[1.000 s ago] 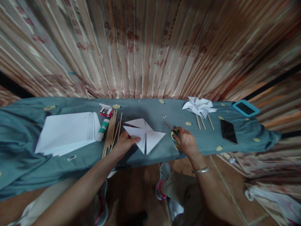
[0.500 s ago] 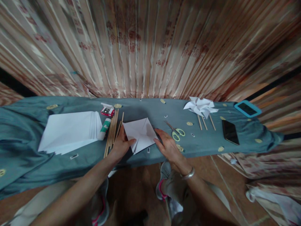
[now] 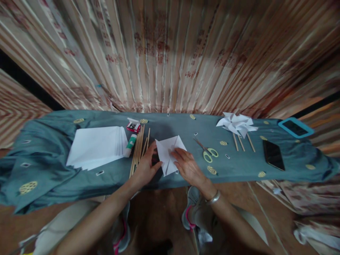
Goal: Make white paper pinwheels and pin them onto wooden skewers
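A white square sheet of paper (image 3: 166, 150) with cuts running in from its corners is between my hands, above the cloth. My left hand (image 3: 146, 166) is at its left edge, thumb and fingers spread apart with a dark gap between them, the tips close to the paper. Over the right part of the sheet, my right hand (image 3: 188, 166) has its fingers bent onto the paper and grips it; the fingertips' underside is hidden. Thin wooden sticks (image 3: 138, 148) lie just left of my left hand. Scissors (image 3: 206, 150) with pale green handles lie right of my right hand.
On the green cloth (image 3: 106, 187) at left are a stack of white paper (image 3: 95, 145), a glue stick (image 3: 130, 145) and an open red box (image 3: 133, 125). At right lie paper pinwheels (image 3: 236, 124) on sticks, a black phone (image 3: 273, 154) and a blue-framed device (image 3: 296, 127). A curtain (image 3: 170, 63) hangs behind.
My right hand has moved from the sheet's right edge onto its face. The left hand's thumb has slipped off the sheet to its edge. The whole view has shifted a little.
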